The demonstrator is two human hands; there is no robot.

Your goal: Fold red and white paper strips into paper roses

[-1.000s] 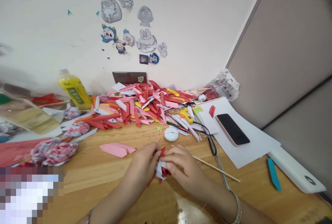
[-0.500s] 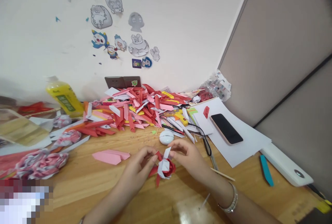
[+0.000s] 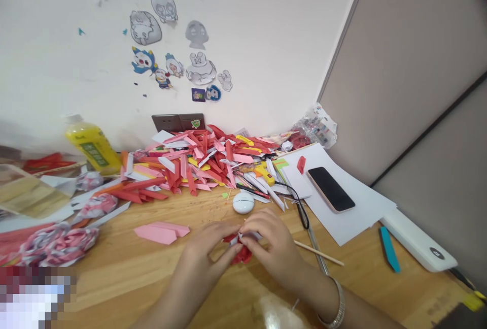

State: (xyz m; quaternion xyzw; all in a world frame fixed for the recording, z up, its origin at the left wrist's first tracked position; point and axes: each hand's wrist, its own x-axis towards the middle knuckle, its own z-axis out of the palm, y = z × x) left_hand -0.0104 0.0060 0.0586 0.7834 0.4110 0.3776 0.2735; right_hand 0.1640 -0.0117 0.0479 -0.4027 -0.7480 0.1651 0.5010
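A small red and white folded-paper piece (image 3: 242, 255) is held between both hands above the wooden desk. My left hand (image 3: 207, 250) is closed on its left side, thumb and fingers pinching the paper. From the right, my right hand (image 3: 271, 242) pinches its upper part, fingertips nearly meeting those of the left. The fingers cover much of the piece, so its full shape is hidden. Just behind the hands sits a white rounded case (image 3: 243, 202). To the left lie pink folded paper strips (image 3: 162, 232).
A heap of folded paper strips (image 3: 186, 161) lies along the wall, with a yellow glue gun (image 3: 264, 172) at its edge. At left stands a yellow bottle (image 3: 93, 146). A phone (image 3: 331, 189) rests on white paper sheets (image 3: 344, 232); a wooden stick (image 3: 321, 254) lies beside my right wrist.
Both hands have closed in around the paper piece. The white strip that stood up in my right fingers is now folded down or covered, and the piece shows less.
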